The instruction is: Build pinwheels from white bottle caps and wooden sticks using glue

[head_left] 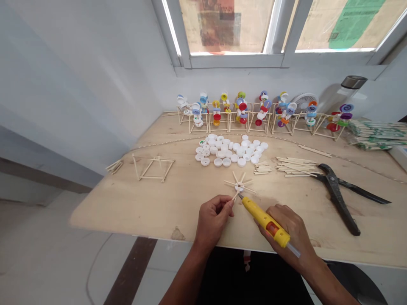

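In front of me on the table lies a small wheel (239, 187), a white bottle cap with short wooden sticks fanning out from it. My left hand (213, 220) pinches one of these wooden sticks (236, 195) at its near end. My right hand (286, 228) is wrapped round a yellow hot glue gun (260, 214) with a clear glue stick poking out of its back. The nozzle tip is close to the held stick and the cap's near edge; whether it touches is too small to tell.
Beyond the wheel lie many white bottle caps (224, 148). Cut sticks (297, 166) and black pliers (338, 195) are on the right, a stick frame (155, 168) on the left. Finished stick stands with coloured caps (242, 111), a fan (305, 102) and a bottle (348, 93) line the wall.
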The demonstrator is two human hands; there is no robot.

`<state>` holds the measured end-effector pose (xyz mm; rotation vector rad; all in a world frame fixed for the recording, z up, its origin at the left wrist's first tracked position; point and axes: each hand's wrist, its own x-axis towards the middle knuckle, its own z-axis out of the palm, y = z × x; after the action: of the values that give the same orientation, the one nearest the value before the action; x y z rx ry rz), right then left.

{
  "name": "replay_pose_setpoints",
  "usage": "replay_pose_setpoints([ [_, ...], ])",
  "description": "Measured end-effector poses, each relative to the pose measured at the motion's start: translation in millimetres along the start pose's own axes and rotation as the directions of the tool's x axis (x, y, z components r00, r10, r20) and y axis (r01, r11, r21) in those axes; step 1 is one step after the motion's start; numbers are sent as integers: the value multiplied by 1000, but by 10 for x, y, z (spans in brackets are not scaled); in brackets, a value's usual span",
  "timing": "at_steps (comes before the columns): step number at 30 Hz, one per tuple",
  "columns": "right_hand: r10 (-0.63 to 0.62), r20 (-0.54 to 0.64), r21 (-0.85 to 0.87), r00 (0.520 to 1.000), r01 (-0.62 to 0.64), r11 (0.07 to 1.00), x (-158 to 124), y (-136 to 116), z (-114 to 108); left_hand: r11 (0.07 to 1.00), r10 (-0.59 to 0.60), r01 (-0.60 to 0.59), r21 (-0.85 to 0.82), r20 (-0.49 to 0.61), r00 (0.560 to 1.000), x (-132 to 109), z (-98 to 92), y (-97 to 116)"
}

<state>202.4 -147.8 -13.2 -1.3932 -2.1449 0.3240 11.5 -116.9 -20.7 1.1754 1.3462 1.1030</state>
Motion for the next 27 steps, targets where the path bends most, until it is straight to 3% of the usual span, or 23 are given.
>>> replay_pose_setpoints([
  [10, 27, 83, 38, 996, -31, 999, -26, -18, -27, 1000, 17, -17, -3, -13, 1000, -1, 1, -1],
  [15, 247, 85, 180, 965, -259, 949, 24, -97, -154, 1000, 18, -18, 12, -12, 1000, 5, 2, -20],
  [19, 486, 126, 365, 865, -496, 788, 71, -123, -273, 995, 73, -71, 64, -33, 997, 39, -32, -11],
  [24, 793, 71, 535, 605, -694, 482, 32, -52, -280, 942, 187, -166, 291, -46, 981, 121, -84, -11],
  [25, 813, 81, 547, 576, -708, 447, 17, -28, -267, 920, 211, -184, 346, -40, 977, 137, -86, -18],
  [27, 817, 114, 558, 566, -716, 418, -9, 21, -240, 866, 254, -218, 451, -18, 967, 168, -80, -36],
])
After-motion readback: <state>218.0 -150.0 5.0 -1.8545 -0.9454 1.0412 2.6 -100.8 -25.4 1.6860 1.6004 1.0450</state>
